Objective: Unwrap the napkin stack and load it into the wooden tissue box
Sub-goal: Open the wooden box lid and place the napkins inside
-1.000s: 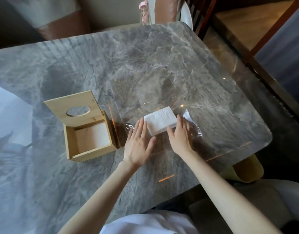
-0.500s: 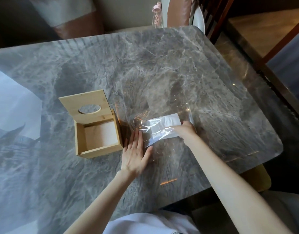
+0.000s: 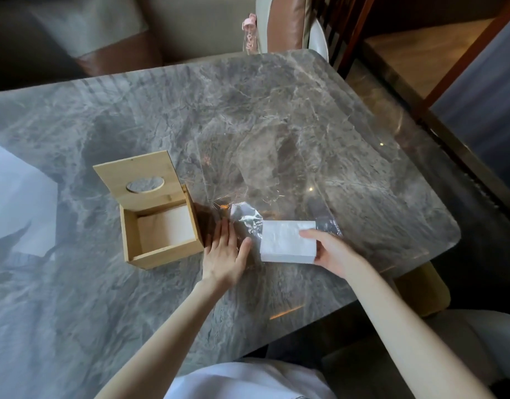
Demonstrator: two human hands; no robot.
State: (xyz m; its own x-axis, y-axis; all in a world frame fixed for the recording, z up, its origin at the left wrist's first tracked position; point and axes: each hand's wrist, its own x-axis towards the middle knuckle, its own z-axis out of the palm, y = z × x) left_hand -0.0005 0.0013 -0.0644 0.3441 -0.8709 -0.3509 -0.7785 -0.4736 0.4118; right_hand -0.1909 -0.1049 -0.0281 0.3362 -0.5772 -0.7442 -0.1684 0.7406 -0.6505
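On the left of the desk (image 3: 75, 298) sits the box (image 3: 161, 234), lid (image 3: 141, 180) tipped back and upright, cavity open with something pale lying at its bottom. Just right of it the left hand (image 3: 223, 256) lies flat, palm down, fingers (image 3: 226, 234) straight and close together, thumb splayed toward the stack, pinning the loose clear wrap (image 3: 248, 223). Further right the stack (image 3: 288, 244) appears lifted or tilted off the desk, with film still crinkled over its top face. The right hand (image 3: 334, 251) holds it by its right end, thumb on top and fingers hidden beneath, so it is pinched across its thickness.

The likely trouble is the film: it seems to cling to the napkins, and pulling the stack away could drag top sheets askew or tear the wrap rather than free it. A one-ended pinch may also let the soft stack sag or fan apart. If the wrap slips under the flat palm, it simply follows the stack. Both forearms reach in from the near edge, wrists low.
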